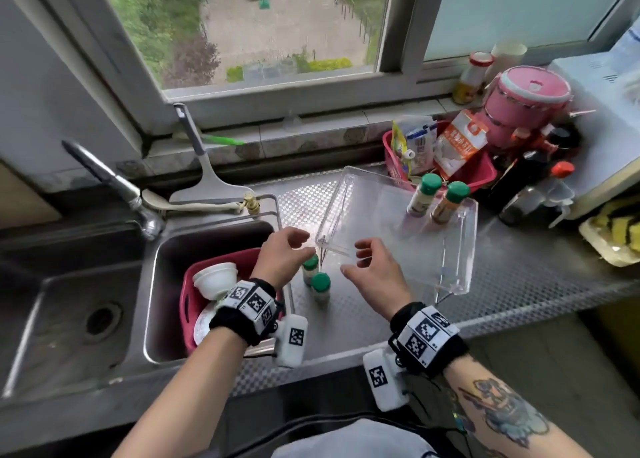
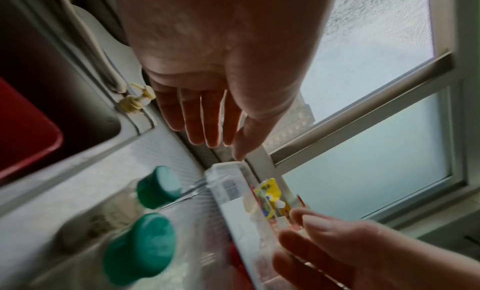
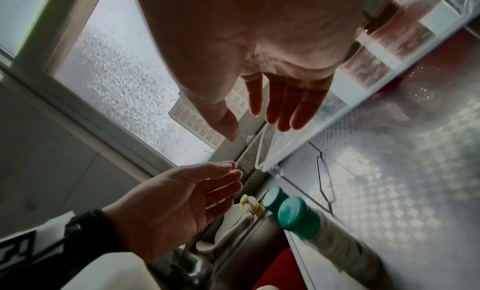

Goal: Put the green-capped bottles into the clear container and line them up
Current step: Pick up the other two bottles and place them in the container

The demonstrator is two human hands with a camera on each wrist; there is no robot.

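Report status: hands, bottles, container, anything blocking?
Left hand and right hand open, empty, at the clear container's near corner. Two green-capped bottles inside, two on the counter by the sink. Nothing blocking.

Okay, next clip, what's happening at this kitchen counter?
A person is loading green-capped bottles into a clear plastic container on the steel counter. Two bottles already stand inside at its far end; two more wait on the counter beside the sink. Both hands, left and right, hover open near the container's front corner, holding nothing.

Daylit window [image 1: 263, 24], tiled sill [image 1: 311, 135], steel sink [image 1: 83, 305], patterned steel counter [image 1: 519, 270]
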